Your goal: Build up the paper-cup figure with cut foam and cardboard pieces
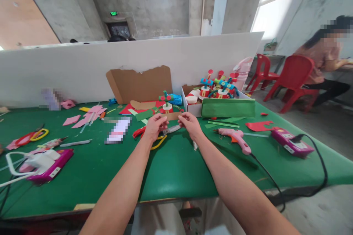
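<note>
A narrow strip of brown cardboard (173,116) is stretched between my two hands over the green table. My left hand (157,126) pinches its left end, and my right hand (189,122) pinches its right end. Just behind the strip stands a small craft figure (167,108) with a red and white body, a green head and coiled arms. Scissors (171,129) with red and yellow handles lie under and between my hands, partly hidden by my left hand.
Right of my hands lie a pink glue gun (234,137) and a purple power strip (291,142). A box (194,110) of similar figures stands behind, against a white partition (82,69). Pink paper pieces (95,114) and another purple power strip (52,167) are at left. A person sits far right.
</note>
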Available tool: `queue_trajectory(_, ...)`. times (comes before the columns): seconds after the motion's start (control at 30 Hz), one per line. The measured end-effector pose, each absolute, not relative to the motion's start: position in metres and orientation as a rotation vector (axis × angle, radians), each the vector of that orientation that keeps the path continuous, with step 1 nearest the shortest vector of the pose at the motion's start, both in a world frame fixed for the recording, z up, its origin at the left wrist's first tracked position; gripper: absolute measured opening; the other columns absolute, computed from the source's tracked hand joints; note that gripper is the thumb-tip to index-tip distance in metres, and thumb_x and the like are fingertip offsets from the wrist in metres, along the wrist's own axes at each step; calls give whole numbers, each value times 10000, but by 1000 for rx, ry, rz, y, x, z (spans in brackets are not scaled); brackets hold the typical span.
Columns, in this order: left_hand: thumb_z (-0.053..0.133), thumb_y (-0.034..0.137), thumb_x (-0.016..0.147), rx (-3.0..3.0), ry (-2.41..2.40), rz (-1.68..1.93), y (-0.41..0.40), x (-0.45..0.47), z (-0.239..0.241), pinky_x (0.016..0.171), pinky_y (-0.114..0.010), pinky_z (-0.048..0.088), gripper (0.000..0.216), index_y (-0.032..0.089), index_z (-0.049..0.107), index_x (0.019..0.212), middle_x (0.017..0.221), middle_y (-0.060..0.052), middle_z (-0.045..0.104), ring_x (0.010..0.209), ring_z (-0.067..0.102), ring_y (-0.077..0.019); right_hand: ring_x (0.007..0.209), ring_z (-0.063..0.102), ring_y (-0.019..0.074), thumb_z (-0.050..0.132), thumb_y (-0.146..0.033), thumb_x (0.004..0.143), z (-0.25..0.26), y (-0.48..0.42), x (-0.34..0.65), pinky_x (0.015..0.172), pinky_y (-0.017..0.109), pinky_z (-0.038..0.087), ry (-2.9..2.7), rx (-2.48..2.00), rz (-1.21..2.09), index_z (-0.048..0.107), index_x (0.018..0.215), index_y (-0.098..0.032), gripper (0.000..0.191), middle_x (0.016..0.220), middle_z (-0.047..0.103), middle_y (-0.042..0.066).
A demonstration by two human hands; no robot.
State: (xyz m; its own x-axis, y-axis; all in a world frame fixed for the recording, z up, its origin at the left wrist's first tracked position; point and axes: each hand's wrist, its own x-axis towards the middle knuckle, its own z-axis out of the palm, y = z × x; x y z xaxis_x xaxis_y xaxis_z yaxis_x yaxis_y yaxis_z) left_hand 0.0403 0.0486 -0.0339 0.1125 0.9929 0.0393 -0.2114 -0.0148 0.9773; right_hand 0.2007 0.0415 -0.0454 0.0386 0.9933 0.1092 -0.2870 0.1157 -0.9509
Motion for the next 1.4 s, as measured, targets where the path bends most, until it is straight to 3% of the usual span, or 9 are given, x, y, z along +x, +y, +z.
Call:
queue_trajectory(0.17, 759, 427, 570, 1343, 957, 975, 42, 50, -39, 459, -208, 399, 354, 116, 626, 673, 594, -12, 645, 438, 522, -78, 481, 480, 69, 768, -440, 564, -41, 41, 203, 436, 194, 340, -889, -871, 1206, 602, 735, -186, 348, 578, 572, -51)
queue_trajectory(0.33, 723, 466, 614, 1494, 1007, 881, 39, 55, -38, 487, -221, 413, 361, 117, 648, 666, 619, -23, 651, 470, 536, -93, 557, 516, 89, 753, -443, 584, -43, 40, 199, 540, 212, 421, -1014, -874, 1206, 621, 728, -185, 324, 611, 585, -43)
queue_trajectory(0.47, 540, 496, 781, 1792, 1219, 783, 41, 37, -21, 517, -232, 425, 377, 141, 651, 718, 707, -45, 683, 531, 573, -121, 584, 570, 111, 692, -478, 658, -45, 42, 200, 572, 230, 460, -985, -831, 1245, 543, 742, -208, 320, 642, 625, -42)
queue_trajectory(0.53, 487, 421, 822, 2045, 1449, 698, 42, 20, -11, 562, -236, 427, 321, 159, 658, 749, 767, -52, 698, 607, 604, -141, 552, 585, 117, 652, -463, 712, -46, 43, 201, 564, 242, 476, -962, -860, 1286, 502, 757, -216, 293, 619, 634, -44)
queue_trajectory(0.63, 549, 281, 758, 2380, 1607, 152, 37, -1, -5, 626, -244, 422, 161, 182, 664, 812, 869, -71, 711, 780, 636, -197, 497, 593, 125, 616, -389, 775, -48, 42, 198, 530, 253, 487, -966, -969, 1382, 480, 776, -215, 221, 574, 641, -36)
queue_trajectory(0.77, 576, 156, 672, 2475, 1729, -174, 25, -5, -15, 649, -271, 430, 372, 186, 593, 1042, 1082, -123, 661, 942, 622, -262, 462, 589, 118, 638, -329, 781, -51, 39, 191, 505, 245, 492, -1010, -1029, 1482, 496, 791, -203, 190, 558, 654, -19)
queue_trajectory(1.13, 516, 58, 615, 2420, 1830, 162, -12, -18, -4, 671, -255, 427, 653, 268, 479, 1231, 1176, -66, 620, 988, 619, -233, 501, 605, 103, 727, -467, 657, -40, 37, 197, 485, 221, 496, -969, -728, 1336, 495, 779, -214, 365, 674, 679, -28)
queue_trajectory(1.3, 573, 172, 628, 2045, 1900, 604, -22, -31, -7, 599, -253, 451, 506, 221, 526, 1129, 839, -18, 647, 713, 624, -182, 485, 571, 84, 699, -471, 684, -37, 36, 199, 473, 202, 478, -928, -754, 1278, 548, 763, -199, 321, 661, 669, -24)
queue_trajectory(1.4, 636, 361, 638, 1793, 1659, 782, -24, -27, -13, 489, -243, 455, 587, 203, 473, 1179, 750, 21, 589, 528, 540, -122, 474, 559, 79, 707, -460, 681, -38, 37, 201, 463, 197, 468, -936, -781, 1323, 580, 775, -191, 312, 649, 666, -24)
